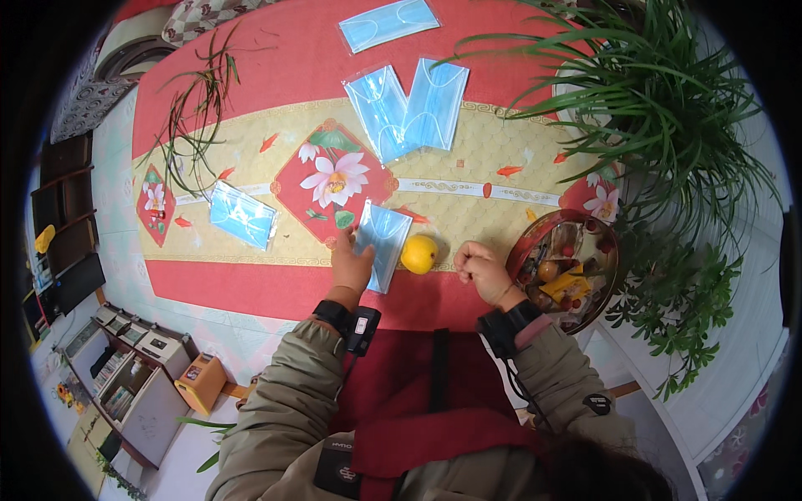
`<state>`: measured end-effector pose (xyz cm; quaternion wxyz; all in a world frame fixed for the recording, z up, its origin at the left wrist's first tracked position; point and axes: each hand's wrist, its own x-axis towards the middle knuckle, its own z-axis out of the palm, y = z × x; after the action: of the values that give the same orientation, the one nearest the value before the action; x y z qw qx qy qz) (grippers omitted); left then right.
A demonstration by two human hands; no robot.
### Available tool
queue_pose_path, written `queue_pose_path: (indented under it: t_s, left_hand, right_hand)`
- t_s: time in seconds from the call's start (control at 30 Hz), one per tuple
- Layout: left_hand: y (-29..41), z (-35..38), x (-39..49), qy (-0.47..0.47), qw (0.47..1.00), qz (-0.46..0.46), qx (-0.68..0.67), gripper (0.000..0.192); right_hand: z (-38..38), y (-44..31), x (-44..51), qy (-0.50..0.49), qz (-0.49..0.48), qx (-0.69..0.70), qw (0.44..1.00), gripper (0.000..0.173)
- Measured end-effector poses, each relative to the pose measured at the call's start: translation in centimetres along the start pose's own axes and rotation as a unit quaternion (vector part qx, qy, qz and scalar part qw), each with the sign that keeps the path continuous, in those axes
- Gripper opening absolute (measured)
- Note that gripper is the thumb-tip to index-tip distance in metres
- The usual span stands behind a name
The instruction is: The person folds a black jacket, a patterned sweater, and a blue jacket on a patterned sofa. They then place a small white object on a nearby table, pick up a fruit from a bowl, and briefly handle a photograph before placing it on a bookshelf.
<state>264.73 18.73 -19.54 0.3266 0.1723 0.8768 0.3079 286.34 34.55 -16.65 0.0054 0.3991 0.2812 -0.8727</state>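
My left hand (353, 263) rests at the left edge of a blue face mask in a clear wrapper (383, 241), thumb and forefinger apart. The thumb lies over the wrapper's edge. Just right of that mask sits a yellow fruit (419, 254), perhaps a lemon or a pear. My right hand (484, 270) is to the right of the fruit, apart from it, with its fingers curled in and nothing visible in them. Farther left lies another wrapped mask (243, 215). Beyond my hands, two wrapped masks (379, 113) (435, 103) overlap, and one more (390, 25) lies near the far edge.
A round red-rimmed tray (523, 241) holding wrapped snacks stands beside my right hand. Long-leaved potted plants (651, 106) overhang the table's right end. Thin dark leaves (194, 119) droop at the left. A lotus-patterned runner (463, 206) crosses the red tablecloth (250, 291).
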Motion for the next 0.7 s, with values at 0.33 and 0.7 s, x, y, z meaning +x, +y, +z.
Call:
queue_pose_path:
  t_s: [0.33,0.7]
  left_hand:
    - [0.4,1.7,-1.9,-0.004,0.988,-0.065,0.138,0.046]
    - [-3.8,-6.9,3.0,0.068,0.987,-0.067,-0.126,0.028]
  right_hand:
    - [1.1,1.4,1.4,0.130,-0.101,-0.108,0.980,0.014]
    - [2.7,-6.5,8.7,0.170,-0.174,-0.342,0.908,0.011]
